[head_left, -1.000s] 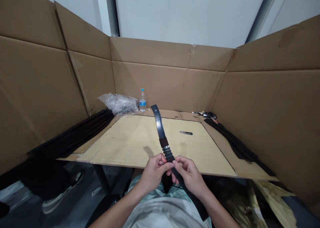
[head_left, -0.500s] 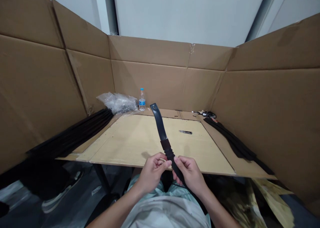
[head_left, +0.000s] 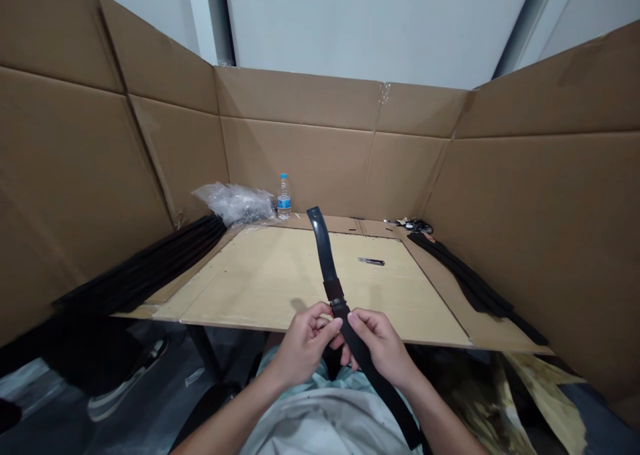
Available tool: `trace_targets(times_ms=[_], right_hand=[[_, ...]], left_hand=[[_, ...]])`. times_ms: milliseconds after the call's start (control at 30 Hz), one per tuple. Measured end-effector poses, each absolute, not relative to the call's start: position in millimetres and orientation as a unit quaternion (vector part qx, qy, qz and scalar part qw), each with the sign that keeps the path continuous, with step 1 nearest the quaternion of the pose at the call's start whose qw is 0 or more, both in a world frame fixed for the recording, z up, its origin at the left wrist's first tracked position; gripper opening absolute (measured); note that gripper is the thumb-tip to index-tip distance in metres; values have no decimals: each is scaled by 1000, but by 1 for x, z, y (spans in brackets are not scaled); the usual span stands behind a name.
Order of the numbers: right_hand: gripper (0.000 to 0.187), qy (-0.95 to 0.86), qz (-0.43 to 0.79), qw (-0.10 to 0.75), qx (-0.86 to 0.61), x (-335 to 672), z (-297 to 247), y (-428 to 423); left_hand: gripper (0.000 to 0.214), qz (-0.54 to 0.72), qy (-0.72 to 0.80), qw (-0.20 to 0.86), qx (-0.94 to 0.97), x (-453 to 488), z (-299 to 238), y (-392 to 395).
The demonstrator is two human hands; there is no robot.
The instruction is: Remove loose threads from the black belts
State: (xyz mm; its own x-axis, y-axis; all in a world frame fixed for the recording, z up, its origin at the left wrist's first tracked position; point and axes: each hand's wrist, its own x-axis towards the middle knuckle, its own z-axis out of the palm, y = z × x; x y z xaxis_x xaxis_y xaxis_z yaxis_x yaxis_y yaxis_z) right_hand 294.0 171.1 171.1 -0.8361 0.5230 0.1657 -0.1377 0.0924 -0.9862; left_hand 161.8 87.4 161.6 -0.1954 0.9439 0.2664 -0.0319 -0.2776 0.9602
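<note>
Two bare hands, one strap: the left hand [head_left: 307, 342] and right hand [head_left: 380, 345], set side by side before the near edge of the table board [head_left: 260, 268]. Clock positions are read from the hands, 12 being straight ahead.

Pose: left forearm enters from 8 o'clock, right forearm from 4; both wrists raised, thumbs angled inward toward one another.

Grip: both closed, fingers curled. The left pinches the strap's left edge between thumb and forefinger; the right clasps it just beside, thumb laid on top. The remaining fingers are partly hidden.

Dark strap [head_left: 363, 355], 1: held between the hands, tilted; glossy curved end rising toward 11 o'clock over the board, dark brown band [head_left: 333, 289] around it above the fingers, matt tail hanging toward 5.

Thread snips [head_left: 371, 261], 1: on the board, 1 o'clock, untouched.

Water bottle [head_left: 284, 205], 1: blue cap, upright, 11 o'clock.

Clear plastic bag [head_left: 245, 204], 1: crumpled, just left of the bottle.

Piles of black strips, 2: the longer pile [head_left: 150, 268] toward 10 o'clock, the smaller pile [head_left: 460, 275] between 2 and 3; strips too merged to count.

Black tangle [head_left: 419, 226], 1: far right corner, between 1 and 2.

Cardboard walls [head_left: 300, 155], 3 sides.
</note>
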Motion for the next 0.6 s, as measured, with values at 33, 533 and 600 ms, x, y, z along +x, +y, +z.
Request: trace_targets(times_ms=[33,533,600], right_hand=[[49,-696,656,256,-137,294,171,171],[64,-796,490,265,-237,296,171,166],[65,-803,478,261,-242,296,171,166]], left_hand=[[30,624,456,391,500,163,161,88],[38,632,503,336,484,166,162,83],[38,632,503,337,483,167,162,84]])
